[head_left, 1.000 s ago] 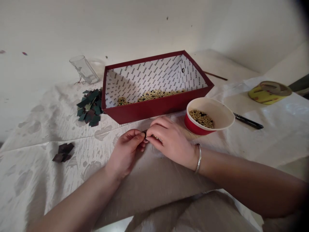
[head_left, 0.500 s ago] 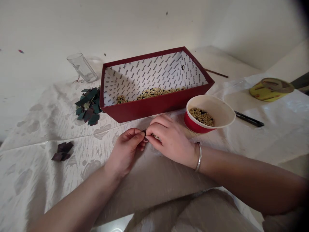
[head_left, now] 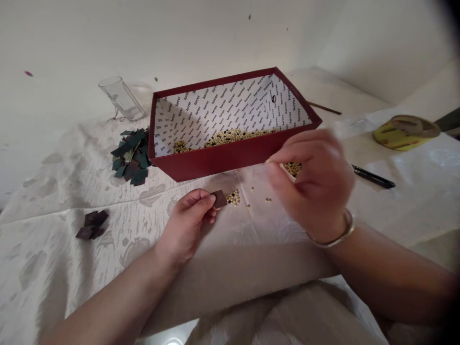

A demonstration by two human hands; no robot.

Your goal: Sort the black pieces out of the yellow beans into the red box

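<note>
Between thumb and fingers, my left hand [head_left: 196, 213] pinches a small dark brown square [head_left: 220, 199], flat and thin. Right beside the square lies a little pile of pale and black bead-like grains [head_left: 233, 197], with a few loose ones farther right. My right hand [head_left: 316, 179] is raised and smeared by motion, thumb and forefinger pinched together; whatever is between them cannot be made out. It hides nearly all of the bowl, leaving some grains [head_left: 293, 168] in view. Behind both hands stands the dark red box [head_left: 215, 165], holding more such grains along its bottom.
A heap of dark green and brown pieces [head_left: 132, 158] lies left of the box, near a clear glass [head_left: 124, 100]. Several dark squares [head_left: 92, 225] are at the far left. On the right are a black pen-like tool [head_left: 373, 177] and a yellow round container [head_left: 406, 134].
My right hand has lifted away from my left and moved right, in front of the bowl. The brown square and the grain pile are now uncovered. My left hand stays put.
</note>
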